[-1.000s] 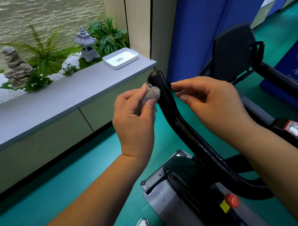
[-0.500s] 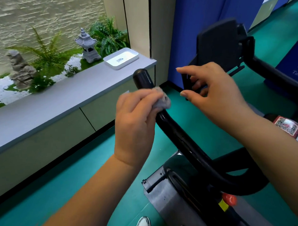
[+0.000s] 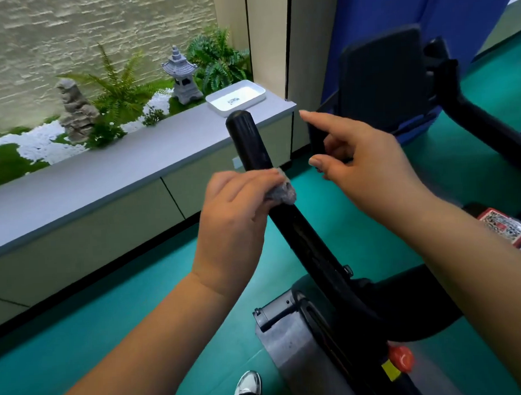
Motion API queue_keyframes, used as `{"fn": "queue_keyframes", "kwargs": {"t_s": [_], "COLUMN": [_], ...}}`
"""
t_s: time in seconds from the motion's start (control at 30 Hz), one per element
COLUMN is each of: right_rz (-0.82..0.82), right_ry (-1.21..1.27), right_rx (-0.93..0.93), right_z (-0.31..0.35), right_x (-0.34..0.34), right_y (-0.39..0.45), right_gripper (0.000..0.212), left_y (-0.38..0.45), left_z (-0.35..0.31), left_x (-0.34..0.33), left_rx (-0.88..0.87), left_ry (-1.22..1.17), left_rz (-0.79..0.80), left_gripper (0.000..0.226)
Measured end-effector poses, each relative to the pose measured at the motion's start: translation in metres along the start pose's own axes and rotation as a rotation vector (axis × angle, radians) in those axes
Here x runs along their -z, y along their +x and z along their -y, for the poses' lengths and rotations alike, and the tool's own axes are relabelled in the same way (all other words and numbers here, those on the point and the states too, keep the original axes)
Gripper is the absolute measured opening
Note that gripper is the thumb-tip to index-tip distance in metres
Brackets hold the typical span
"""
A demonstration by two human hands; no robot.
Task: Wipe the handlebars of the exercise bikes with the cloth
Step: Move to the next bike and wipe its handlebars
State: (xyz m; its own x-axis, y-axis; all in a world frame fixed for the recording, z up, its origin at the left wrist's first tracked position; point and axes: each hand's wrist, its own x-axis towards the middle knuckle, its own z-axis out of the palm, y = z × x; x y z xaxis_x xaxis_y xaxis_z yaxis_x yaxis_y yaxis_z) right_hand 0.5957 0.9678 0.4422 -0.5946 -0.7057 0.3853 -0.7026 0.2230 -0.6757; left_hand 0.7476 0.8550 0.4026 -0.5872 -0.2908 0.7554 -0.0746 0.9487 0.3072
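Observation:
A black handlebar (image 3: 247, 138) of the exercise bike rises from the frame toward a rounded tip at centre. My left hand (image 3: 233, 219) wraps a small grey cloth (image 3: 281, 192) around the bar, a little below the tip. Only a bunched corner of the cloth shows past my fingers. To the right of the bar my right hand (image 3: 368, 165) hovers with fingers spread and the index finger extended, holding nothing. Behind it stands the bike's black console panel (image 3: 382, 75), and the right handlebar (image 3: 483, 122) slopes off to the right edge.
A grey ledge (image 3: 109, 171) runs along the left with a white tray (image 3: 235, 97), a stone lantern (image 3: 181, 77), ferns and white pebbles behind. The bike's grey housing (image 3: 289, 342) and red knob (image 3: 402, 359) sit below. A shoe (image 3: 248, 383) rests on the green floor.
My left hand has slid the cloth down the handlebar from the tip, baring the top of the bar. My right hand has drifted away from the bar and its fingers have spread.

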Motion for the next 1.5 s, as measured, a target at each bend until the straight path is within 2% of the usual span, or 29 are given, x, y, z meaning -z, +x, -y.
{"fn": "queue_keyframes", "kwargs": {"t_s": [0.17, 0.23, 0.4, 0.57, 0.67, 0.8, 0.93, 1.07, 1.27, 1.37, 1.5], "right_rz": [0.012, 0.010, -0.010, -0.043, -0.040, -0.044, -0.044, -0.031, 0.023, 0.044, 0.066], "right_ry": [0.045, 0.061, 0.071, 0.051, 0.038, 0.059, 0.048, 0.019, 0.025, 0.027, 0.054], "right_rx": [0.022, 0.024, 0.023, 0.000, -0.012, -0.020, -0.017, 0.017, 0.041, 0.056, 0.066], "right_z": [-0.005, -0.007, -0.006, -0.005, -0.003, -0.001, -0.001, -0.002, -0.003, -0.003, -0.004], "right_x": [-0.001, -0.002, -0.005, -0.006, -0.005, -0.008, -0.005, 0.000, 0.006, 0.008, 0.008], "right_y": [0.002, 0.001, 0.000, 0.001, -0.002, -0.003, -0.002, -0.001, 0.000, 0.001, 0.002], "right_gripper": [0.058, 0.059, 0.058, 0.058, 0.058, 0.057, 0.056, 0.056, 0.055, 0.055, 0.056], "left_y": [0.016, 0.022, -0.011, 0.009, 0.002, -0.022, 0.002, -0.007, -0.012, 0.000, -0.027], "left_z": [0.003, 0.003, -0.019, -0.002, -0.007, -0.022, -0.016, -0.024, -0.037, -0.031, -0.054], "left_x": [0.003, 0.001, 0.002, 0.002, 0.000, 0.009, 0.012, 0.008, 0.006, 0.000, 0.002], "left_rx": [-0.031, 0.007, 0.097, 0.001, 0.034, 0.064, 0.014, 0.123, 0.104, 0.213, 0.397], "left_ry": [0.083, 0.096, 0.001, 0.037, -0.004, -0.095, -0.033, 0.000, 0.023, 0.066, -0.059], "left_rz": [-0.012, -0.034, 0.039, 0.009, 0.001, 0.080, 0.112, 0.094, 0.094, 0.024, -0.080], "left_gripper": [0.018, 0.019, 0.020, 0.020, 0.021, 0.021, 0.023, 0.022, 0.023, 0.022, 0.025]}}
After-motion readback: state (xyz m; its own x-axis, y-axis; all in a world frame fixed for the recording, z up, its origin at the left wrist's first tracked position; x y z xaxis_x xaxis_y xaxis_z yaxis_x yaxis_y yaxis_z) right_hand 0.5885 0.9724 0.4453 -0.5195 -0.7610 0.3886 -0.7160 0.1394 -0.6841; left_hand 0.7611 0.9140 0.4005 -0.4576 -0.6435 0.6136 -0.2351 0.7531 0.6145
